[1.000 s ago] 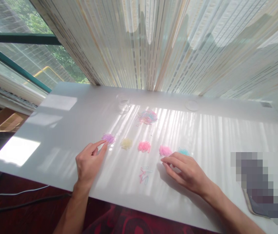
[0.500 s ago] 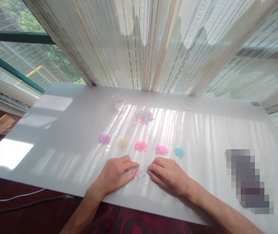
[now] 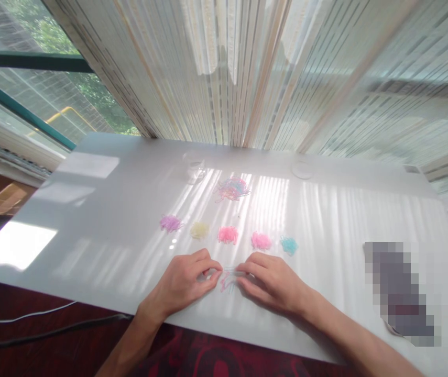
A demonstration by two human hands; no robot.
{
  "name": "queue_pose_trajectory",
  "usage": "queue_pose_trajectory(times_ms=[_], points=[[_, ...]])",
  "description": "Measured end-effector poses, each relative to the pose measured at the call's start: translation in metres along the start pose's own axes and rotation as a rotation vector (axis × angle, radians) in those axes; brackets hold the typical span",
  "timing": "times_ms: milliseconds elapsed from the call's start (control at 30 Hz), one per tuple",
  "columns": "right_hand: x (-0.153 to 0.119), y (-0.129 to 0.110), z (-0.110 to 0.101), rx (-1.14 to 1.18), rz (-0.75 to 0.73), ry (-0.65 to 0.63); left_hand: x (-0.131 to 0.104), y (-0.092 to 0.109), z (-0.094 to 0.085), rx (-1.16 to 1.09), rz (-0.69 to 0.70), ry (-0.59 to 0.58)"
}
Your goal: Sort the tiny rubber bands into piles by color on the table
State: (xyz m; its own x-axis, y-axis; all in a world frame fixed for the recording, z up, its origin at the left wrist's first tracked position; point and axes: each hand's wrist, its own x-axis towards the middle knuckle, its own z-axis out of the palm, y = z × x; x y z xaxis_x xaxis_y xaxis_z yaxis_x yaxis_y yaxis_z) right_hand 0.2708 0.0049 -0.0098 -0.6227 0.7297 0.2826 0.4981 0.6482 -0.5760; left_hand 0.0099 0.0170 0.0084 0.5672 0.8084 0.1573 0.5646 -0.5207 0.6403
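Note:
Thin coloured loops, looking like small rubber bands (image 3: 227,283), lie loose on the table between my hands, pink and pale blue among them. At their left edge my left hand (image 3: 186,277) has its thumb and forefinger tips pinched together; whatever is between them is too small to make out. On the right side my right hand (image 3: 269,280) rests low, thumb and forefinger slightly apart, tips at the loose bands. Beyond the hands is a row of sorted piles: a purple pile (image 3: 171,223), a yellow pile (image 3: 199,230), a coral pile (image 3: 228,234), a pink pile (image 3: 261,241) and a turquoise pile (image 3: 288,244).
A larger mixed-colour pile (image 3: 232,188) lies farther back on the white table (image 3: 129,209). Behind it stand a clear glass container (image 3: 195,170) and a clear round lid (image 3: 302,169). A blurred-out dark object (image 3: 400,293) lies at right. Striped curtains (image 3: 231,78) hang at the far edge.
My right thumb and forefinger have parted a little and moved slightly among the loose bands. My left fingertips have drawn closer together. The piles look the same.

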Motion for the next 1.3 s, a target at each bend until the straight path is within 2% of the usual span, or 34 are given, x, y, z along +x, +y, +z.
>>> queue_pose_trajectory(times_ms=[233, 367, 567, 767, 1100, 1300], points=[[0.002, -0.002, -0.001, 0.056, -0.031, 0.107, 0.01, 0.009, 0.006, -0.138, 0.041, -0.032], [0.003, -0.002, -0.003, 0.07, -0.028, 0.127, 0.013, 0.012, 0.01, -0.16, 0.006, -0.012], [0.004, -0.001, -0.005, 0.082, -0.011, 0.197, 0.014, 0.009, 0.016, -0.224, -0.011, 0.045], [0.005, -0.001, -0.006, 0.088, -0.017, 0.238, 0.015, 0.006, 0.022, -0.25, -0.03, 0.043], [0.004, -0.001, -0.004, 0.108, -0.02, 0.247, 0.021, 0.011, 0.022, -0.247, 0.034, 0.064], [0.004, 0.0, -0.005, 0.108, -0.011, 0.242, 0.021, 0.011, 0.021, -0.251, 0.023, 0.069]])
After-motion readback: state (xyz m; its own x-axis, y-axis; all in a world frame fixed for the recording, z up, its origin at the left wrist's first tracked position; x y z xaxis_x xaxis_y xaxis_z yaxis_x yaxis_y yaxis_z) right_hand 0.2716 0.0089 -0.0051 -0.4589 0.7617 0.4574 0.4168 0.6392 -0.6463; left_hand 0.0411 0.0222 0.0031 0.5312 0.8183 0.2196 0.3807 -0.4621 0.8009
